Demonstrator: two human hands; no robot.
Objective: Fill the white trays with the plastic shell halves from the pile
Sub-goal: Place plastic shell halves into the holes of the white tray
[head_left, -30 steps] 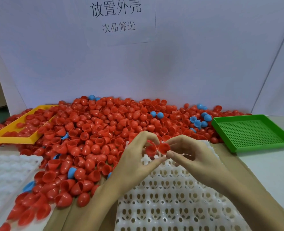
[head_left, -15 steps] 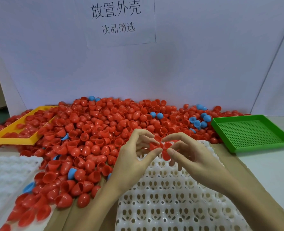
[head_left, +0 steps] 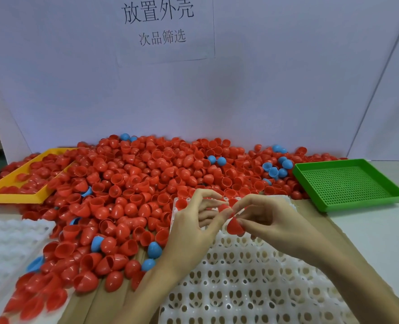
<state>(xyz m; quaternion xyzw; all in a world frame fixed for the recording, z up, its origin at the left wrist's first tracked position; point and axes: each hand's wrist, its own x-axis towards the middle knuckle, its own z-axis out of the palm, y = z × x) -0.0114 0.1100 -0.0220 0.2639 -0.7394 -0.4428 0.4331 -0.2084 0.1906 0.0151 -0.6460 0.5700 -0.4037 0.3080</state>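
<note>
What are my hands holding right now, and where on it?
The right hand pinches a red shell half at its upper edge. The left hand pinches another red shell at its fingertips; the exact spot is unclear.

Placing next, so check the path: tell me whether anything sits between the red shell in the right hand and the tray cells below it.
Nothing visible: the red plastic shell half hangs just above bare cells of the white perforated tray.

light: bright, even, soft shadows
blur: hands slightly smeared, lower-left shells soft
edges: wide-angle bending at frame borders
glare: none
</note>
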